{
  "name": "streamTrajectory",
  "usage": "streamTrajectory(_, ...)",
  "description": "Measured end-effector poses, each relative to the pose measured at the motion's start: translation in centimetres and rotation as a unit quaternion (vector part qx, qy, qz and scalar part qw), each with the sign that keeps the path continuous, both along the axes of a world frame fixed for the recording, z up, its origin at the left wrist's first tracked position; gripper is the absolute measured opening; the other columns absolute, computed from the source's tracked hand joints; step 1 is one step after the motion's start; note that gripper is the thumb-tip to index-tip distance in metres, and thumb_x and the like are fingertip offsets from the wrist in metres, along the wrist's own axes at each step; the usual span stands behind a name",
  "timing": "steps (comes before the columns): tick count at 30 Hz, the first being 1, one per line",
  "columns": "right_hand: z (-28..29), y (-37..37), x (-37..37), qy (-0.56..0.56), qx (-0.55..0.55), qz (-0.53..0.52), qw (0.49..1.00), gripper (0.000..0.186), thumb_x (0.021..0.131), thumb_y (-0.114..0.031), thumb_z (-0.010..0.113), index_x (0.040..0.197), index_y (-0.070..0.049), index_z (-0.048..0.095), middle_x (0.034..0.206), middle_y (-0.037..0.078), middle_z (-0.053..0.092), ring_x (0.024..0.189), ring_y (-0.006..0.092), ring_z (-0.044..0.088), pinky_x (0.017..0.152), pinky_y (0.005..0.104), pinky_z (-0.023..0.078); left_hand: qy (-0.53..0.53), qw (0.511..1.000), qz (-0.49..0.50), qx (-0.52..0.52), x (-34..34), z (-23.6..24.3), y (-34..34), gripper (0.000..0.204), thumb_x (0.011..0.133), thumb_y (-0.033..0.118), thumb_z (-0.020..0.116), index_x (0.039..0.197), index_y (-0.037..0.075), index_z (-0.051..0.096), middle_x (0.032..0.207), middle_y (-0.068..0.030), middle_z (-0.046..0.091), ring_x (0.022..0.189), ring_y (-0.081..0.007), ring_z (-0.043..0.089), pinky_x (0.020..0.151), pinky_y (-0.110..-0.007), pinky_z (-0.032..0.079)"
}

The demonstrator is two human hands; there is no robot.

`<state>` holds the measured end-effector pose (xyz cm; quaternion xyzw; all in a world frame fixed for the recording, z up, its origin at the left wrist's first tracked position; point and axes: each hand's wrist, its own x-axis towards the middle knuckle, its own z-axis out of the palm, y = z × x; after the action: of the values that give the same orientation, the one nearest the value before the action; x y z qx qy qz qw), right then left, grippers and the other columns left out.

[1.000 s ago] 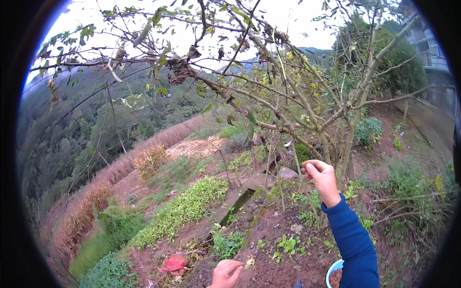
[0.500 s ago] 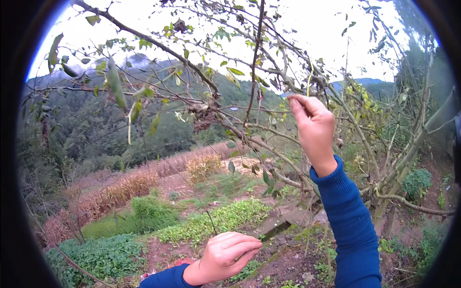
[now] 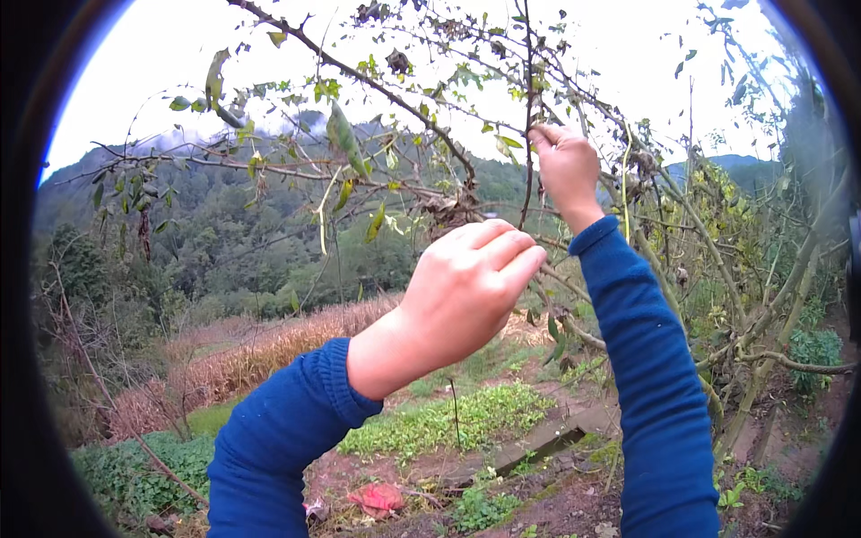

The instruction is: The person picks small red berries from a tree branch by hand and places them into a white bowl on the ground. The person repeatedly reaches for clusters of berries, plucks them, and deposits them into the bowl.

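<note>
My right hand (image 3: 569,170) is raised among the branches, its thumb and fingertips pinched at a dark thin upright stem (image 3: 529,67). Lower and nearer, my left hand (image 3: 462,300) has its fingers pressed together close to the lower end of that stem. Whatever its fingertips may hold is hidden behind the hand. A thorny branch (image 3: 377,87) slants down from the upper left toward the hands. From the twigs left of them hangs a green pod-like leaf (image 3: 343,136), with a pale thin tendril (image 3: 324,215) below it. A yellowish tendril (image 3: 626,184) dangles just right of my right hand.
Thicker bare limbs (image 3: 753,332) spread on the right. Below lie a low green leafy patch (image 3: 466,417), a stone-like edge (image 3: 538,453) and a crumpled red scrap (image 3: 377,498). Dry brown stalks (image 3: 242,359) stand farther back, before a wooded hillside (image 3: 269,220).
My left hand has risen from low in the view to near the branches. My right hand has moved up to the dark stem. The whole scene has shifted rightward in the view.
</note>
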<state>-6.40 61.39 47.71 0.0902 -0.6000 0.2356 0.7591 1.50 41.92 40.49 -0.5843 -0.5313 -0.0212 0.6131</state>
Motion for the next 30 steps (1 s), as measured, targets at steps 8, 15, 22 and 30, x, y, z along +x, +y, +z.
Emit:
streamTrajectory(8,-0.1,-3.9,-2.6,0.077,0.123,0.033,0.989,0.011,0.076,-0.013,0.054,0.073,-0.009,0.064,0.071,0.01,0.059,0.066,0.0285,0.058,0.061,0.0393,0.046,0.127,0.979,0.14,0.079,-3.6,6.2,1.0,0.042,0.072,0.002,0.051,0.113,-0.004,0.054,0.121,-0.0169,0.052,0.117,-0.0281,0.046,0.101,-0.038,0.034)
streamTrajectory(15,-0.6,-5.5,-3.6,0.083,0.171,0.031,0.981,0.009,0.074,-0.008,0.054,0.066,-0.007,0.059,0.07,0.008,0.055,0.069,0.0263,0.056,0.063,0.0376,0.045,0.16,0.932,0.298,0.132,-6.1,7.6,0.7,0.047,0.076,0.003,0.044,0.123,-0.001,0.046,0.129,-0.0147,0.045,0.124,-0.0237,0.039,0.106,-0.037,0.025)
streamTrajectory(22,-1.1,-4.8,-4.0,0.085,0.182,0.018,0.979,0.009,0.076,-0.011,0.059,0.082,-0.009,0.065,0.072,0.007,0.056,0.07,0.0263,0.056,0.064,0.0364,0.044,0.183,0.89,0.393,0.144,-7.3,6.6,-1.5,0.045,0.08,0.008,0.043,0.124,-0.002,0.045,0.131,-0.0144,0.044,0.126,-0.0234,0.037,0.106,-0.036,0.025)
streamTrajectory(30,-0.9,-5.7,-4.5,0.092,0.196,0.014,0.976,0.006,0.07,-0.006,0.053,0.068,-0.006,0.059,0.071,0.008,0.055,0.073,0.0251,0.055,0.067,0.0361,0.043,0.208,0.869,0.42,0.159,-7.7,8.9,-2.3,0.046,0.08,0.004,0.041,0.126,0.002,0.045,0.133,-0.0114,0.043,0.127,-0.0199,0.035,0.107,-0.034,0.023)
